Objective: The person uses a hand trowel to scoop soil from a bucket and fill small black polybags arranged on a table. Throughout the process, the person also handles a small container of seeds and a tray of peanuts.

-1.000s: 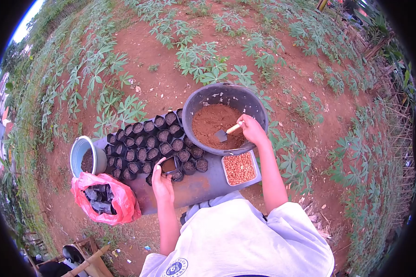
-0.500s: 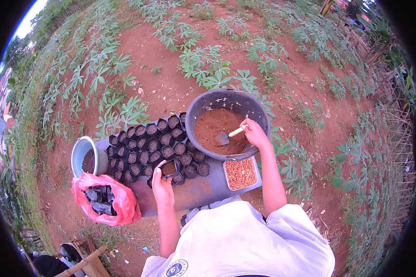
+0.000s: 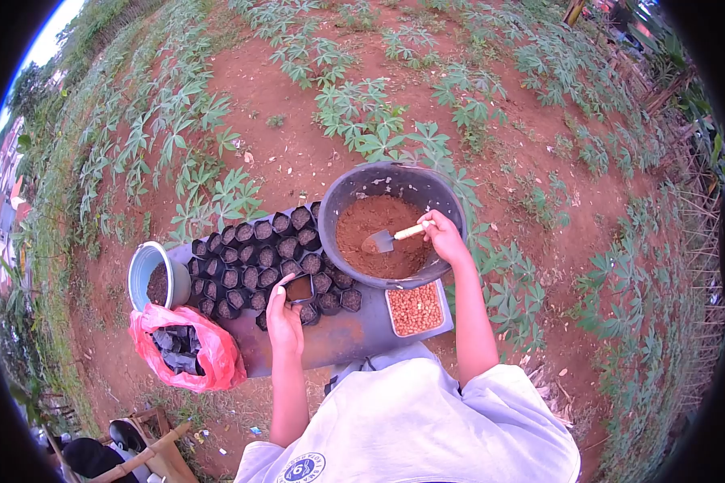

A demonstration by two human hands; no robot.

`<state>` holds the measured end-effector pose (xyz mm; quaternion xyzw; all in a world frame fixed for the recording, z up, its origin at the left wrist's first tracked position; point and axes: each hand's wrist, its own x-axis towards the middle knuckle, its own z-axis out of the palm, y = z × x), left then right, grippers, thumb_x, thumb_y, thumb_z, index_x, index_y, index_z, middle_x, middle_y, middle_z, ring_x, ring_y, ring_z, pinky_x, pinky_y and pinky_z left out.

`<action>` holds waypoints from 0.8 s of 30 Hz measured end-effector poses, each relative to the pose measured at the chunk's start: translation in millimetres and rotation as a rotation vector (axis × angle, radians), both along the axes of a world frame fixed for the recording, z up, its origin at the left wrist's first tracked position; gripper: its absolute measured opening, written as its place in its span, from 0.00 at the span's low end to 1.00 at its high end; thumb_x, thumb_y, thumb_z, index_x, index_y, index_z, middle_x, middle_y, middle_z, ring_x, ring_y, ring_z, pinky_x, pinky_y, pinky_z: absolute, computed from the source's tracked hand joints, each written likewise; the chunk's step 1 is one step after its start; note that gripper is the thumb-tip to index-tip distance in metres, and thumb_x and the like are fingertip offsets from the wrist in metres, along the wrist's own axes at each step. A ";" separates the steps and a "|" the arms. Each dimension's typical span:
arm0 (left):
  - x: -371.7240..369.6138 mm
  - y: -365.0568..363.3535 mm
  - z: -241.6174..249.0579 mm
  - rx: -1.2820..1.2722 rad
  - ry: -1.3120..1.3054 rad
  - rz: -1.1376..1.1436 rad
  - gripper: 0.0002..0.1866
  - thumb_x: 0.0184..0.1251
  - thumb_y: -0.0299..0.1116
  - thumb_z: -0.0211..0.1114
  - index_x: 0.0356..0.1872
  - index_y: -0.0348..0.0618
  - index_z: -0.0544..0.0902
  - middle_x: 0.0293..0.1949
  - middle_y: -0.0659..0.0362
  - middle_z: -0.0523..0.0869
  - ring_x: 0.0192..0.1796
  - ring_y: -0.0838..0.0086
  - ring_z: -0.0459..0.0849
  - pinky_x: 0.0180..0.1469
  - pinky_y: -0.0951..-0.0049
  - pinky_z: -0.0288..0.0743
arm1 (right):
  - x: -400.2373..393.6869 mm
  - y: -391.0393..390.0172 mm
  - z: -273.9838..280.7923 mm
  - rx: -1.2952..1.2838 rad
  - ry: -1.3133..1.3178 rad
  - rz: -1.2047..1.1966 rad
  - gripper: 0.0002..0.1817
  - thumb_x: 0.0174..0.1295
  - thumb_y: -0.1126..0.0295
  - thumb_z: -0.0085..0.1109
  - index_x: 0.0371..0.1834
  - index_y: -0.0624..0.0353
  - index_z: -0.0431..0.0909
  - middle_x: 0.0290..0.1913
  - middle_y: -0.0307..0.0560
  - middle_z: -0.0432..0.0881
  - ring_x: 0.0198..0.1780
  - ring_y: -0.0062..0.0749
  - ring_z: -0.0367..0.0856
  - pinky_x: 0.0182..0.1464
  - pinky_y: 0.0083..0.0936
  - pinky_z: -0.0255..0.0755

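Observation:
My left hand (image 3: 284, 319) grips a small black grow bag (image 3: 299, 288) partly filled with red-brown soil, standing at the near edge of a cluster of several filled black grow bags (image 3: 254, 256). My right hand (image 3: 443, 233) holds the wooden handle of a small trowel (image 3: 388, 238). The trowel's blade carries soil and sits above the red soil inside a big dark basin (image 3: 391, 222).
The bags and basin rest on a dark flat board (image 3: 342, 334) on bare red ground. A tray of peanuts (image 3: 415, 308) lies near the basin. A blue bucket (image 3: 155, 274) with dark soil and a red plastic bag (image 3: 184, 346) of empty black bags sit left. Cassava plants surround.
The trowel has lifted out of the soil with a load and moved slightly left inside the basin. My left hand keeps holding the same bag.

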<state>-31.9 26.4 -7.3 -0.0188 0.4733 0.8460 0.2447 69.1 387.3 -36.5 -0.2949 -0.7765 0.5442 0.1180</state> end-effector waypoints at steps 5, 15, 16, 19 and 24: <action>12.1 29.3 17.4 -0.036 0.001 0.017 0.20 0.80 0.39 0.50 0.62 0.36 0.77 0.53 0.57 0.82 0.55 0.75 0.81 0.60 0.71 0.73 | 8.9 9.3 24.6 -0.146 0.135 -0.014 0.05 0.74 0.71 0.52 0.46 0.57 0.78 0.32 0.35 0.76 0.32 0.17 0.74 0.37 0.20 0.70; 57.7 116.7 42.1 -0.065 0.044 0.024 0.20 0.80 0.37 0.49 0.62 0.33 0.76 0.52 0.54 0.84 0.54 0.74 0.83 0.59 0.70 0.75 | 48.0 36.3 103.4 -0.256 0.371 0.078 0.07 0.74 0.67 0.55 0.47 0.58 0.78 0.35 0.33 0.76 0.35 0.15 0.72 0.39 0.16 0.67; 64.4 125.3 47.7 -0.074 0.047 0.020 0.20 0.80 0.37 0.49 0.62 0.34 0.76 0.52 0.55 0.84 0.54 0.74 0.83 0.59 0.70 0.75 | 52.2 36.6 109.5 -0.241 0.395 0.102 0.08 0.74 0.67 0.55 0.47 0.58 0.78 0.35 0.33 0.75 0.34 0.15 0.72 0.39 0.16 0.67; 82.7 143.6 57.6 -0.099 0.066 0.014 0.20 0.80 0.37 0.48 0.62 0.35 0.77 0.54 0.55 0.84 0.55 0.74 0.82 0.60 0.70 0.73 | 63.8 36.1 122.0 -0.216 0.419 0.152 0.08 0.74 0.66 0.56 0.47 0.59 0.78 0.35 0.33 0.75 0.34 0.16 0.72 0.40 0.16 0.67; 111.0 160.9 64.1 -0.115 0.064 0.032 0.20 0.80 0.39 0.48 0.62 0.38 0.77 0.57 0.56 0.82 0.60 0.74 0.79 0.65 0.68 0.67 | 81.0 32.2 135.3 -0.005 0.344 0.198 0.08 0.72 0.68 0.58 0.43 0.61 0.78 0.34 0.38 0.77 0.35 0.21 0.73 0.39 0.22 0.67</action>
